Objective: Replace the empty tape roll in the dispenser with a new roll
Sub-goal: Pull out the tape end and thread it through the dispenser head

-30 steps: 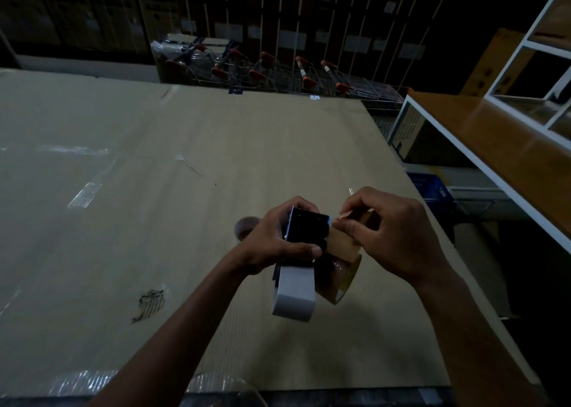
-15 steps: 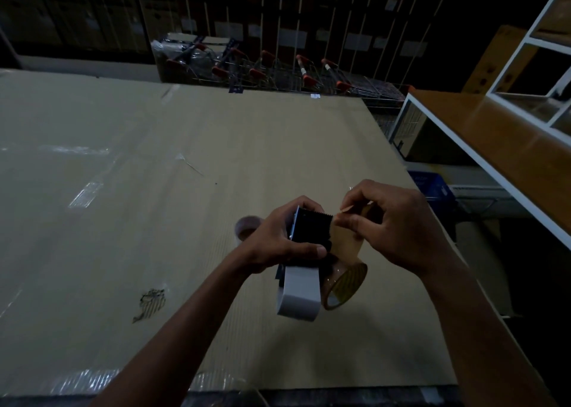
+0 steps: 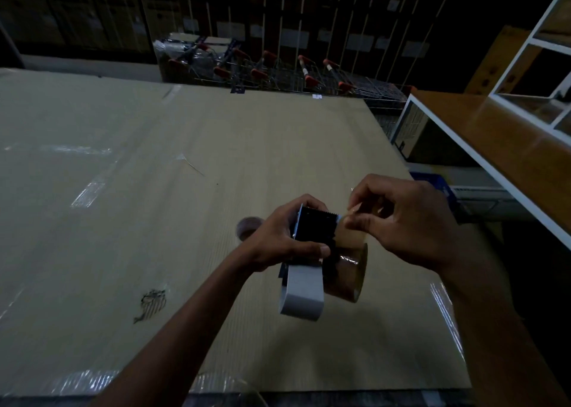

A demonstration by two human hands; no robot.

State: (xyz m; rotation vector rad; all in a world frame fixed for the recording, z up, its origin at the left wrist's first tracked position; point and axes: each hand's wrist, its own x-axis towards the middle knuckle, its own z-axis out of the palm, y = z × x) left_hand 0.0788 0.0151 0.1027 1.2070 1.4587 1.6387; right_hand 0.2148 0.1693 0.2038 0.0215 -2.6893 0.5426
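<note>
Threading tape at lower centre of frame, above the cardboard point(image 3: 191, 209).

Left hand point(image 3: 278, 240) clamped round the dispenser point(image 3: 312, 252), white handle pointing down; right hand point(image 3: 401, 221) pinching the tape end point(image 3: 352, 218) beside the toothed blade; brown roll point(image 3: 349, 275) seated on the dispenser's right side; empty core point(image 3: 247, 226) lying just left, behind the left hand.

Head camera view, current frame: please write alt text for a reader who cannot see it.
A left hand holds a black tape dispenser with a grey handle above a cardboard-covered table, while the right hand pinches the free end of the brown tape roll near the serrated blade. An empty cardboard core lies behind the left hand.
</note>
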